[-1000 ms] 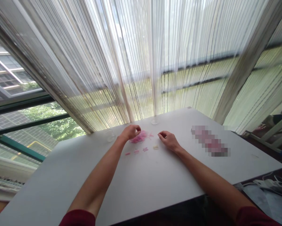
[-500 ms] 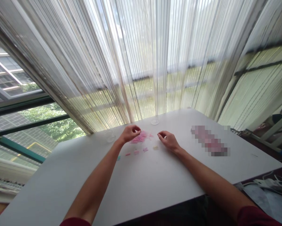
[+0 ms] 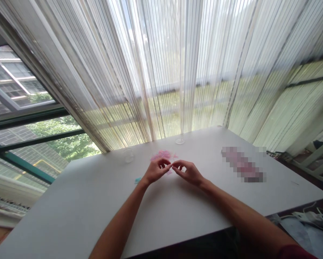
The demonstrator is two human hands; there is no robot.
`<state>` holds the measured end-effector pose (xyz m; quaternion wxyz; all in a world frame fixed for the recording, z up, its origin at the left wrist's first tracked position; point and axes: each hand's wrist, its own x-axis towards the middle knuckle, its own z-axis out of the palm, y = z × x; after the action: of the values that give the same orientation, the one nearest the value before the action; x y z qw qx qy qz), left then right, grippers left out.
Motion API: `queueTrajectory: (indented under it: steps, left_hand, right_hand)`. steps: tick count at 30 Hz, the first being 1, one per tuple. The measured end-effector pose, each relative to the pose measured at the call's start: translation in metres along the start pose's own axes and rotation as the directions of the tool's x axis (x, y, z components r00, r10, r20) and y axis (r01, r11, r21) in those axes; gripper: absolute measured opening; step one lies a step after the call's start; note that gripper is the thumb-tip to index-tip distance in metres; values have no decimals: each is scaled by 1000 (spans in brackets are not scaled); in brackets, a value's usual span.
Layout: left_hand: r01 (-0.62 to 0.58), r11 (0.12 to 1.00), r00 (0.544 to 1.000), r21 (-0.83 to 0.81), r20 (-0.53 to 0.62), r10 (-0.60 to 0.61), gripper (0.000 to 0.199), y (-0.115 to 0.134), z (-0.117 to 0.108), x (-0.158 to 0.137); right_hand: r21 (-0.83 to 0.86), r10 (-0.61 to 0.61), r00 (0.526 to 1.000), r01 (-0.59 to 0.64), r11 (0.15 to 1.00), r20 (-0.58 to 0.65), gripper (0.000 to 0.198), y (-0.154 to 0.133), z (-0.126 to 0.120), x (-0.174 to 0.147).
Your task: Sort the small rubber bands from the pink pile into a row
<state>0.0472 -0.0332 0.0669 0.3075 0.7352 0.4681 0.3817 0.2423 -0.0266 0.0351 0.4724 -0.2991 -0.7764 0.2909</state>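
1. We extend the left forearm (image 3: 126, 219) forward and inward from the lower edge of view.
2. We extend the right forearm (image 3: 231, 203) forward and inward from the lower right.
3. We set the left wrist (image 3: 145, 181) and right wrist (image 3: 203, 184) wider apart than the hands.
4. We curve the left hand (image 3: 158, 170) and right hand (image 3: 189, 172) toward each other, fingertips (image 3: 169, 166) nearly meeting; contact cannot be confirmed.
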Motion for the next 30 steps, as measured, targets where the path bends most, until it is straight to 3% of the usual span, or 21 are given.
queueTrajectory:
  steps: [7,14,16,21,26,30]
  left_hand:
    - [-53,997,997,51,63,50,27,6,0,6]
    - [-79,965,995,252,73,63,25,2,-17,12]
    - [-75,912,996,404,71,50,23,-1,-29,15]
    - [-58,682,987,729,144,-70,22,-6,-46,21]
    - [-173,568,966,805,252,-63,23,-4,-32,26]
    - [-207,535,957,819,282,-62,21,-4,-23,33]
  right_hand:
    - [-5,17,998,-18,1000,-62,15,2,-2,2]
    - [-19,28,991,-30,999,-127,15,5,-6,4]
    - [-24,44,988,-49,999,-151,15,7,-8,6]
    - [-46,78,982,-87,995,-170,17,14,-12,8]
    - [-51,90,982,-99,994,-168,16,15,-12,9]
    - [-61,90,983,-101,993,-161,15,13,-12,9]
